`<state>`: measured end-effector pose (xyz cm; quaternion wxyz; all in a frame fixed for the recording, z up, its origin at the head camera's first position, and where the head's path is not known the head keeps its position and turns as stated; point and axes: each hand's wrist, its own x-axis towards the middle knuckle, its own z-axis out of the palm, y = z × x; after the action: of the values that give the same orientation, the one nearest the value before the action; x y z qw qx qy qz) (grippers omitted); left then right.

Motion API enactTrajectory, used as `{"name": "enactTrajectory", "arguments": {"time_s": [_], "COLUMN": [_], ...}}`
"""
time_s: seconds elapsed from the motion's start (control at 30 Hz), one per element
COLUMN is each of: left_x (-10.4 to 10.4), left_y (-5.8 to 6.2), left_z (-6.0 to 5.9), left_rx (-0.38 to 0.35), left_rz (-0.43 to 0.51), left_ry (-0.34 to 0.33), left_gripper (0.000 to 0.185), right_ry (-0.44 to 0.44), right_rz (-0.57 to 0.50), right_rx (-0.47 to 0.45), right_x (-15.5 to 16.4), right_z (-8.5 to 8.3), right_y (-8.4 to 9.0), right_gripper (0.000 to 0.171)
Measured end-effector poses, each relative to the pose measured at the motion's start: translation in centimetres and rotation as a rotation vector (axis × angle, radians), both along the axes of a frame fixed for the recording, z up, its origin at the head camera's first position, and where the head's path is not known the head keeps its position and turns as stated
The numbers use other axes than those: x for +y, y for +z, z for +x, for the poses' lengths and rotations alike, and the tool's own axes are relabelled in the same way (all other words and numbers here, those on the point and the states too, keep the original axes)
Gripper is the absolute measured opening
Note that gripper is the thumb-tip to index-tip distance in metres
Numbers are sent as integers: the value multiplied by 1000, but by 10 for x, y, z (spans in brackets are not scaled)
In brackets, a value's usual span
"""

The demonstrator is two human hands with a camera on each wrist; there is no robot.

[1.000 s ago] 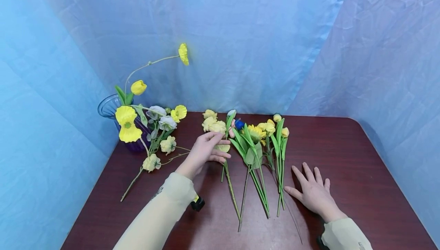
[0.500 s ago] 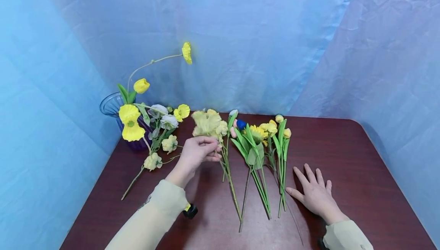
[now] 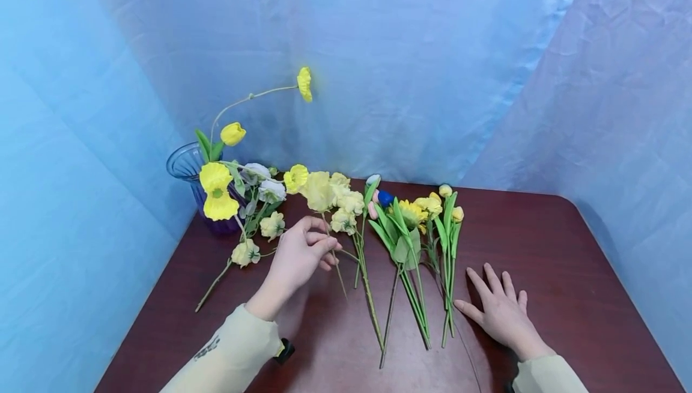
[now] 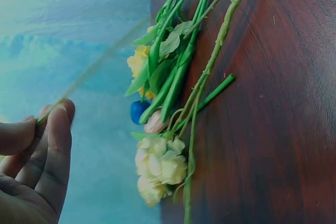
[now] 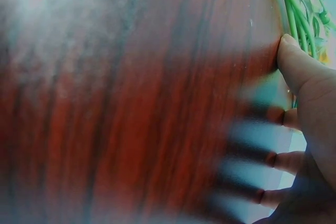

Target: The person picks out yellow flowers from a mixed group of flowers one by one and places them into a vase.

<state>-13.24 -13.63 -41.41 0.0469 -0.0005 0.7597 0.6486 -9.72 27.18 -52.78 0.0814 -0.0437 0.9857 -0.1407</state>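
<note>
My left hand [image 3: 300,253] pinches the thin stem of a pale yellow flower [image 3: 318,191] between thumb and fingers, its bloom up and its stem end pointing down to the right. In the left wrist view the stem [image 4: 97,62] runs out past the fingertips. Beside this hand lies a branch of cream flowers [image 3: 350,204] on a thick green stem. My right hand [image 3: 501,312] rests on the table with fingers spread, nearest to the tulips with small yellow buds [image 3: 449,231]. The right wrist view shows its thumb [image 5: 298,66] near green stems.
A blue-purple glass vase [image 3: 186,164] stands at the back left, holding yellow poppies [image 3: 218,191] and a yellow tulip [image 3: 232,134]. White flowers [image 3: 270,190] and a cream-flower branch [image 3: 245,253] are by it. A sunflower [image 3: 409,213] and a blue tulip [image 3: 385,198] lie mid-table [image 3: 540,249].
My left hand has closed on the flower's stem and drawn it left and toward me, away from the cream branch, raising it. The right hand stays spread on the table.
</note>
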Motion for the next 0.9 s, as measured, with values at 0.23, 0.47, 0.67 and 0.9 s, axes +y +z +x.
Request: {"name": "enactTrajectory", "arguments": {"time_s": [0.23, 0.47, 0.67, 0.9], "left_x": [-9, -18, -23, -42], "left_y": [24, 48, 57, 65], "left_z": [18, 34, 37, 15], "left_rx": [189, 418, 663, 757], "left_rz": [-279, -544, -669, -750], "left_ry": [10, -15, -1, 90], "left_gripper": [10, 9, 13, 12], "right_ry": [7, 6, 8, 3], "right_rz": [1, 4, -6, 1], "right_rx": [7, 0, 4, 1], "right_x": [-1, 0, 0, 1], "right_z": [-1, -1, -1, -2], "right_y": [0, 0, 0, -4], "right_gripper": [90, 91, 91, 92]}}
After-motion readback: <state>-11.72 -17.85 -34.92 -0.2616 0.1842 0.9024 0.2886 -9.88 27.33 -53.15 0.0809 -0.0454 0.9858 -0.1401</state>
